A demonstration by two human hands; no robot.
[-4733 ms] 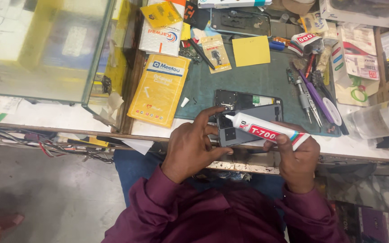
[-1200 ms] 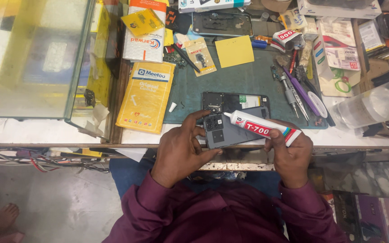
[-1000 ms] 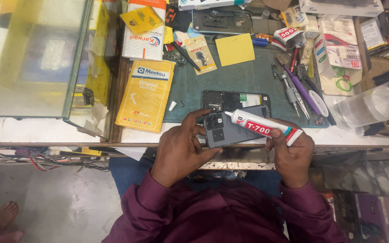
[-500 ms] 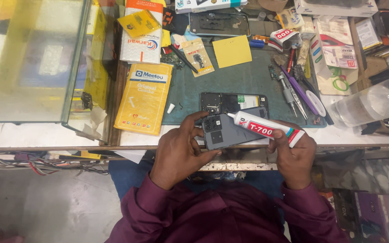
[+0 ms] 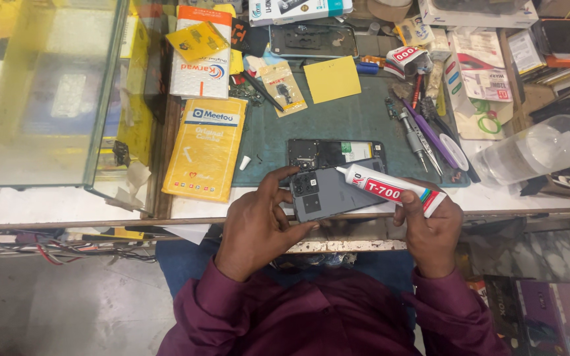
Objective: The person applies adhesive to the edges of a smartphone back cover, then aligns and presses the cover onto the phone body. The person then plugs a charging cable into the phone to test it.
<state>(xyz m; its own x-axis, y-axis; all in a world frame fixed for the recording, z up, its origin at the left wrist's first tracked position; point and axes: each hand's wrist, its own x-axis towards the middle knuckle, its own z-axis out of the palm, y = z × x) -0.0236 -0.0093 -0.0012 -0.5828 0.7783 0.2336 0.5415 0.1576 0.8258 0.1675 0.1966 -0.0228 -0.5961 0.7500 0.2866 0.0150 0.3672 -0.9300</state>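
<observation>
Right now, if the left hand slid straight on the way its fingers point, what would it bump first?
The left hand points up and right, already touching the grey phone back cover. Beyond that, probably the opened phone on the green mat, though depth is unclear.

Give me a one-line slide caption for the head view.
Left hand steadies a grey phone back cover while right hand aims a white glue tube at it.

A phone repair counter in a small shop.

A green work mat (image 5: pixel 351 118) lies on the bench with screwdrivers (image 5: pixel 414 137), tweezers and an opened phone (image 5: pixel 334 153) on it, packets of spare parts (image 5: pixel 206 148) lie around it, and a glass display case (image 5: pixel 41 92) stands at the left.
</observation>
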